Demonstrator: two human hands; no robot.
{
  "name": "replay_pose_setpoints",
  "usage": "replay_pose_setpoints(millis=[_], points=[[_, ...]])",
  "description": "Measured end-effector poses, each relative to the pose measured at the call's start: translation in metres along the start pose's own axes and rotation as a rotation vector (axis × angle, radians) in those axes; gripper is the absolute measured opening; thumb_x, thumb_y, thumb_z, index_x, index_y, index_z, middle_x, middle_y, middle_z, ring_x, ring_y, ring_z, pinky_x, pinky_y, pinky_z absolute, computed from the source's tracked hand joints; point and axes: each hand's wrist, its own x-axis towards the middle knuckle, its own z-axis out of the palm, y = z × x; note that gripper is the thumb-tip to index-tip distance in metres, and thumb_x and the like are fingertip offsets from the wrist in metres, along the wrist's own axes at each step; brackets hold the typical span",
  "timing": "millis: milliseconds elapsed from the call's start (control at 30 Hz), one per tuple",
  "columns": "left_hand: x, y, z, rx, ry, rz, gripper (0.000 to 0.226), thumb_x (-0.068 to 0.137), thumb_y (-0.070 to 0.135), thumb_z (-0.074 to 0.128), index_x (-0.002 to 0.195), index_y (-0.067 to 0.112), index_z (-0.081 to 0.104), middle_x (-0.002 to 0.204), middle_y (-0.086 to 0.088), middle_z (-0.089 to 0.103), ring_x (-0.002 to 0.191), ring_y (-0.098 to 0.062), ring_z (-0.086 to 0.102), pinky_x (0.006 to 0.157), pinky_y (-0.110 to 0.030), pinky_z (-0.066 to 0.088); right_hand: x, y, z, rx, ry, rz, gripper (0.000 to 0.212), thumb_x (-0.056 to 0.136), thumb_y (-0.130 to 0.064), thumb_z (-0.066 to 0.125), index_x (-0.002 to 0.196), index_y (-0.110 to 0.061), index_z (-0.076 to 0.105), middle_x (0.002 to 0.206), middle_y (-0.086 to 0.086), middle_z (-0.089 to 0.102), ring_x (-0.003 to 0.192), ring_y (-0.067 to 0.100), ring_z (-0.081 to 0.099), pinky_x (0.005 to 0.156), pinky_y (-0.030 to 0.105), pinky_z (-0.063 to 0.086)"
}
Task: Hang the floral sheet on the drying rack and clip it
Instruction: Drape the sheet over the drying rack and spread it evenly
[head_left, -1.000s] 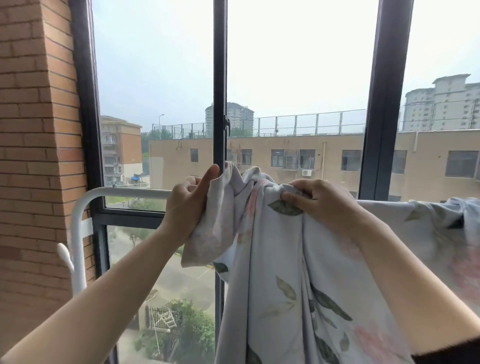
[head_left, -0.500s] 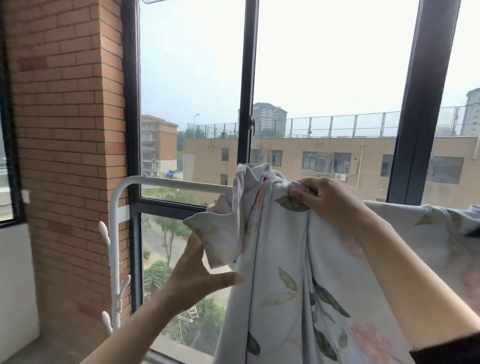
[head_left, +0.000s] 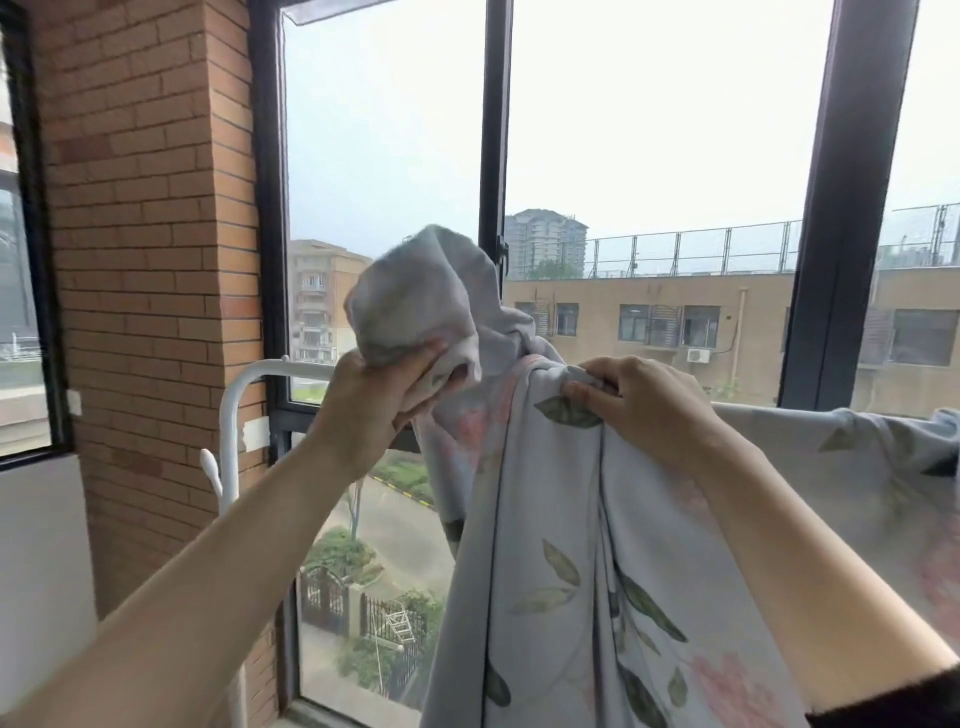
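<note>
Pale blue with pink flowers and green leaves, one sheet (head_left: 571, 545) drapes over the top bar of one white drying rack (head_left: 244, 384) at the window (head_left: 491, 156). Two hands hold it. The left hand (head_left: 374, 400) clenches a bunched corner above the bar, and the right hand (head_left: 644, 410) pinches a fold at the bar. One brick pillar (head_left: 156, 260) stands to the left.

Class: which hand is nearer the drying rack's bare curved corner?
Left. The left hand grips bunched floral sheet just right of the rack corner; the right hand pinches it farther right.
</note>
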Motion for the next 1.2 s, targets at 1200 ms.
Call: replay_pose_setpoints(millis=[1200], points=[[-0.034, -0.07, 0.004, 0.153, -0.197, -0.394, 0.035, 0.07, 0.022, 0.078, 0.103, 0.014, 0.07, 0.1, -0.006, 0.074, 0.095, -0.021, 0.071, 0.081, -0.035, 0.058, 0.003, 0.001, 0.005, 0.026, -0.007, 0.03, 0.031, 0.088, -0.06, 0.049, 0.11, -0.044, 0.064, 0.097, -0.007, 0.071, 0.092, 0.022, 0.063, 0.078, 0.037, 0.051]])
